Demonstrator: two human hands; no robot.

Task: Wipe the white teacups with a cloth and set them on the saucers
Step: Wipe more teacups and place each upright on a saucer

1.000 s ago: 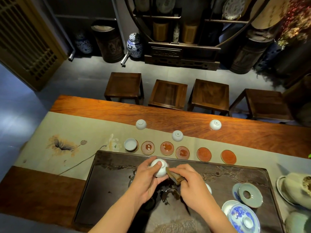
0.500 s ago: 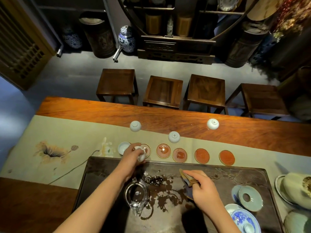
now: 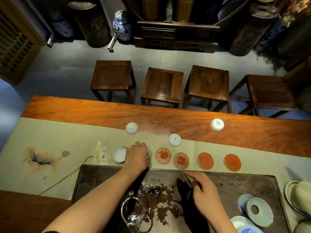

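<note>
Change: a second ago both my hands worked one teacup over the tea tray [image 3: 101, 175]; now my left hand [image 3: 137, 157] has carried it out to the second saucer in the row.
Meaning: I judge this cup wiped and being set down; that makes two of six saucers filled.
Left grip: fingers curled down over the cup, which is hidden beneath them but for a sliver of rim.
Right grip: my right hand [image 3: 204, 197] pinches the folded cloth [image 3: 188, 178] over the tray, near the saucers.
Placed cup [image 3: 119, 154]: upright, just left of my left hand.
Remaining: three upturned cups [image 3: 174, 140] on the worktop beyond four bare saucers [image 3: 205, 161].
</note>
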